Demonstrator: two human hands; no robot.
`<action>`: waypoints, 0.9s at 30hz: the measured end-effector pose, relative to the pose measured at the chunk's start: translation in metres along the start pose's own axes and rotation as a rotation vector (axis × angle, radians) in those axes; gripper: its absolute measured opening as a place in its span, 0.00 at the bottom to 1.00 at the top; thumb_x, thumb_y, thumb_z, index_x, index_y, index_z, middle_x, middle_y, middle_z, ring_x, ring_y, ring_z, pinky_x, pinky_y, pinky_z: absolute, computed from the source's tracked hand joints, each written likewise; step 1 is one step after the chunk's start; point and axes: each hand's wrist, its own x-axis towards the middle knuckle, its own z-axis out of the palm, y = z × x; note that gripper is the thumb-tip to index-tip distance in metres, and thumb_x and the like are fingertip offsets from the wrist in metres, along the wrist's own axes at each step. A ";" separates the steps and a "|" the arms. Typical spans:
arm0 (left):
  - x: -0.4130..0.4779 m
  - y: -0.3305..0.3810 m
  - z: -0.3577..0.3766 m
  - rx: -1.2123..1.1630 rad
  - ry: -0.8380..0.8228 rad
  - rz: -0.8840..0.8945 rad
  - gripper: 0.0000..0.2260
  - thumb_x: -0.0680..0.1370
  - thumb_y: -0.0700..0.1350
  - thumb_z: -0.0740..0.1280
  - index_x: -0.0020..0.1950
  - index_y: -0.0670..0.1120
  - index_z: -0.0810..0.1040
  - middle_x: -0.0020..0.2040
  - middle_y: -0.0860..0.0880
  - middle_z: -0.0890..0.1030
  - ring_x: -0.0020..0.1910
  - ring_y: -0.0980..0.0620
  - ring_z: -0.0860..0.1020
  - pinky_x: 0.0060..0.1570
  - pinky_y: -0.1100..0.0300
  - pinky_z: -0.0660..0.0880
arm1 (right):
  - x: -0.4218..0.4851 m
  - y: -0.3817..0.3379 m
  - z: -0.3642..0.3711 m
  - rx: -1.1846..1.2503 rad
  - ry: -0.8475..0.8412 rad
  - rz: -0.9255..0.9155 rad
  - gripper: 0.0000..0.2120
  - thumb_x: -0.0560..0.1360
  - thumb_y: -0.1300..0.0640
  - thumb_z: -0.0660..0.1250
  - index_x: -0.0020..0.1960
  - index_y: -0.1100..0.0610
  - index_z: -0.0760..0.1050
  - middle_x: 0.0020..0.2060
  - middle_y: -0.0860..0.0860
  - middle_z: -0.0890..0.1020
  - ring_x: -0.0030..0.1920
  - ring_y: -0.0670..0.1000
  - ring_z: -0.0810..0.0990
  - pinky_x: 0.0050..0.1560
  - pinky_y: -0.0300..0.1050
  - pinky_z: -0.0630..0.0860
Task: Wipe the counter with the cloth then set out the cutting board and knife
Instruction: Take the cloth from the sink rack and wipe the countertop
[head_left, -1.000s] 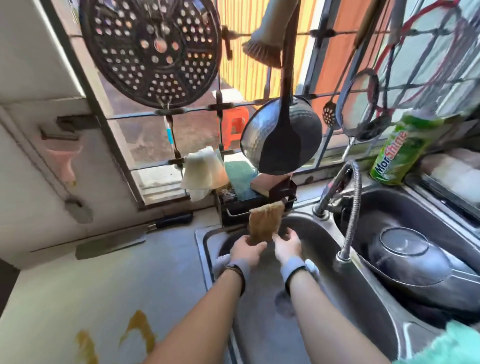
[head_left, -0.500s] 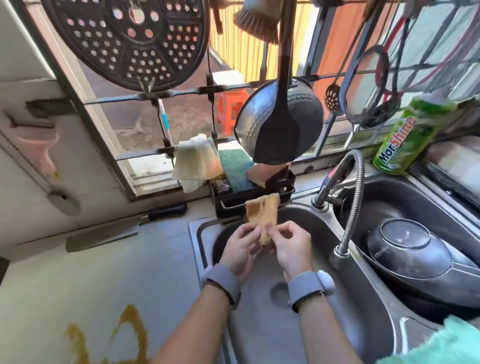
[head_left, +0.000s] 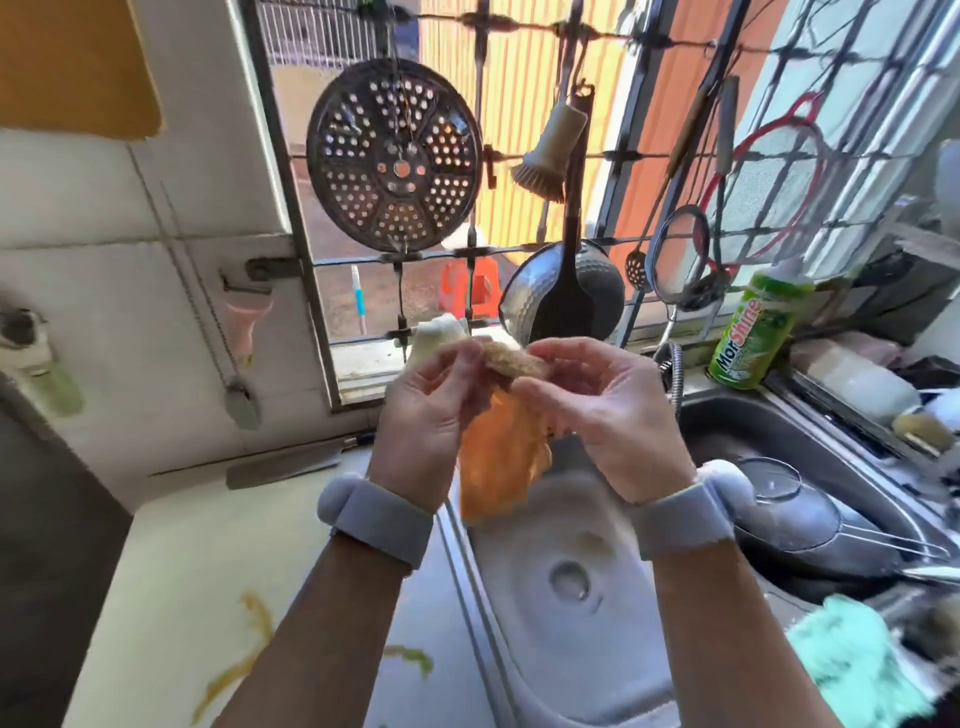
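Observation:
An orange-tan cloth hangs above the left sink basin, held up between both hands. My left hand pinches its top left edge and my right hand pinches its top right edge. A cleaver-style knife with a black handle lies flat on the pale counter by the wall under the window. Yellow-orange stains streak the counter near its front. A tan board-like panel fills the upper left corner; I cannot tell if it is the cutting board.
The left sink basin sits below the hands. The right basin holds a pot with a glass lid. A green dish-soap bottle stands on the sill. Steamer plate, brush, ladle and strainers hang on the window grille. A teal cloth lies bottom right.
Both hands lifted the cloth off the sink rack and raised it above the basin, spreading its top edge. The view tilted upward.

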 end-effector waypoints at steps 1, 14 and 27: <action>-0.003 0.004 -0.001 0.028 0.014 -0.002 0.09 0.76 0.48 0.67 0.47 0.45 0.85 0.37 0.50 0.85 0.34 0.58 0.81 0.36 0.67 0.78 | -0.005 -0.003 0.001 -0.069 -0.014 -0.023 0.13 0.67 0.57 0.81 0.50 0.57 0.85 0.42 0.53 0.88 0.42 0.52 0.86 0.44 0.45 0.83; -0.158 0.148 -0.087 0.716 -0.203 -0.108 0.10 0.71 0.51 0.74 0.51 0.50 0.85 0.42 0.49 0.86 0.40 0.48 0.83 0.41 0.55 0.80 | -0.096 -0.071 0.111 -0.296 0.010 -0.022 0.11 0.71 0.51 0.61 0.33 0.52 0.77 0.24 0.46 0.77 0.24 0.42 0.72 0.26 0.41 0.70; -0.223 0.156 -0.133 1.604 -0.140 0.137 0.13 0.72 0.46 0.62 0.50 0.49 0.84 0.43 0.48 0.85 0.44 0.47 0.81 0.47 0.54 0.76 | -0.110 -0.079 0.116 -0.408 -0.204 -0.141 0.14 0.79 0.64 0.59 0.44 0.50 0.79 0.33 0.48 0.77 0.31 0.38 0.76 0.28 0.29 0.69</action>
